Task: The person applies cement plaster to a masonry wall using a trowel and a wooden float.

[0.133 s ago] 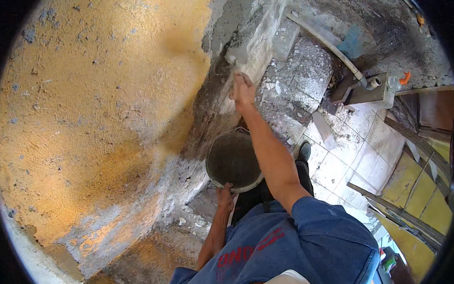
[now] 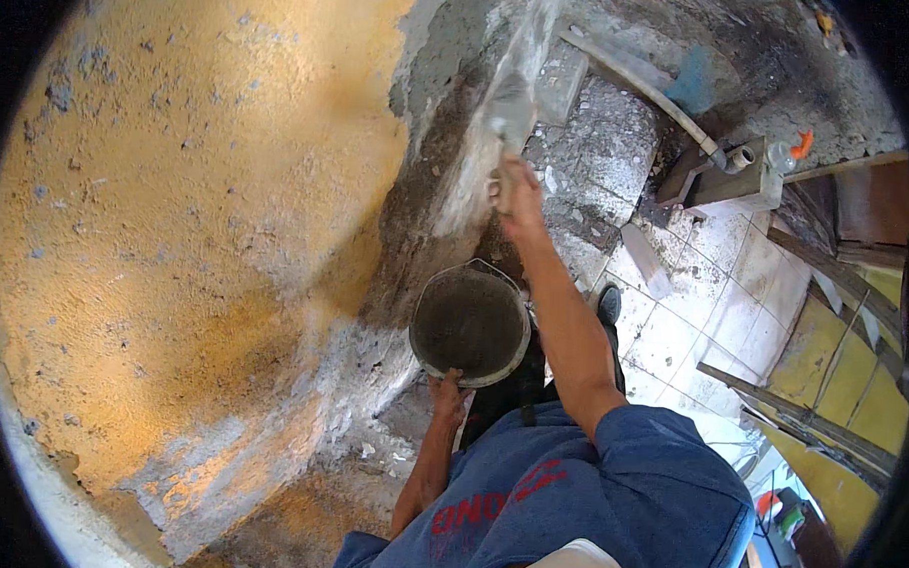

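Note:
My left hand (image 2: 449, 394) grips the near rim of a round bucket (image 2: 418, 361), thumb over the edge. Inside it is a dark grey mass, and a thin wire handle arches over the far side. Beyond the bucket my right hand (image 2: 519, 199) is closed around a trowel (image 2: 510, 116), whose greyish blade is blurred by motion. The blade lies over the pale, rough strip at the foot of the wall; whether it touches the surface I cannot tell.
A yellow wall (image 2: 198, 175) with peeling paint rises at the left. Rubble covers a ledge (image 2: 605, 139) at the far side. To the right are a pipe (image 2: 646, 90), a box-like block (image 2: 733, 189), white floor tiles (image 2: 694, 312) and long wooden strips (image 2: 800, 421).
My right hand and the trowel have swung to the right, away from the yellow wall. My left hand still holds the bucket in nearly the same place.

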Motion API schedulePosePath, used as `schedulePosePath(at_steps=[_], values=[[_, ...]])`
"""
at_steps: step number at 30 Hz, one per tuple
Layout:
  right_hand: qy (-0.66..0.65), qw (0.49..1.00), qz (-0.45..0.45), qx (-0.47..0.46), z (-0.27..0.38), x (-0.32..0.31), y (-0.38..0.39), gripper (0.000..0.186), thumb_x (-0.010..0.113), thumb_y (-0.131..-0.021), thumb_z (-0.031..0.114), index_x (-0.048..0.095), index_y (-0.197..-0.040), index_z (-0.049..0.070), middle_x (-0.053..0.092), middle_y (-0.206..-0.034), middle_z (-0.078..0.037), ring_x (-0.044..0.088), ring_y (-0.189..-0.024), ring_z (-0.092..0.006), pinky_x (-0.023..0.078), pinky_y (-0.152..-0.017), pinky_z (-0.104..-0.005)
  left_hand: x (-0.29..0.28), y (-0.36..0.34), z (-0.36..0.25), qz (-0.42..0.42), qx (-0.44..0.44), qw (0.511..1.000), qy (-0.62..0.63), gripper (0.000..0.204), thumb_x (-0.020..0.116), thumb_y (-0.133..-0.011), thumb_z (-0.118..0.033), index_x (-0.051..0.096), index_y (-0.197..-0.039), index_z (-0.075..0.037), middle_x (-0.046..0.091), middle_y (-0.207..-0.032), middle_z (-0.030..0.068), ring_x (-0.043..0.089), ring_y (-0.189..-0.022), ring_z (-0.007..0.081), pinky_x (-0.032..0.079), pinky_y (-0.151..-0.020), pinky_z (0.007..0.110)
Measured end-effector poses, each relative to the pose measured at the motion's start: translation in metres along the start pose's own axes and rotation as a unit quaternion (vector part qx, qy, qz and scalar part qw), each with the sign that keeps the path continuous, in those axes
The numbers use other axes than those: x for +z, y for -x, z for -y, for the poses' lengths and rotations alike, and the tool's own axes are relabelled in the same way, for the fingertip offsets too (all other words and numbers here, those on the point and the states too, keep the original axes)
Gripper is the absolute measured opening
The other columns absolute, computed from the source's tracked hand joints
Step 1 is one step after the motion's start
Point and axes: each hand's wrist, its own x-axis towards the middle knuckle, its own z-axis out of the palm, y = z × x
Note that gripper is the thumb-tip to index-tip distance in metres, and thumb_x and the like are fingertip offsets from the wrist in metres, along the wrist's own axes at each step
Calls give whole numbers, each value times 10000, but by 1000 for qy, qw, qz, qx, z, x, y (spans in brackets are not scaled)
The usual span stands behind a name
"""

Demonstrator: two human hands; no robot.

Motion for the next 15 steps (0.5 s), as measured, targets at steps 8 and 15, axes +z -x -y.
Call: schedulePosePath(at_steps=[8, 15], values=[[123, 909, -227, -326, 216, -111, 93, 333, 641, -995, 286, 563, -1265, 109, 680, -964, -44, 566, -692, -81, 473, -539, -241, 17, -18, -17, 28, -48, 992, -112, 548, 593, -914, -62, 401, -1417, -165, 559, -1289, 124, 608, -1113, 307, 593, -887, 478], [158, 708, -381, -573, 280, -146, 109, 423, 724, -943, 237, 527, -1240, 9, 656, -951, -146, 614, -696, -131, 482, -468, -238, 31, -12, -19, 45, -55, 988, -137, 507, 595, -948, -118, 413, -1421, -90, 529, -1349, 144, 571, -1189, 327, 551, -922, 512]])
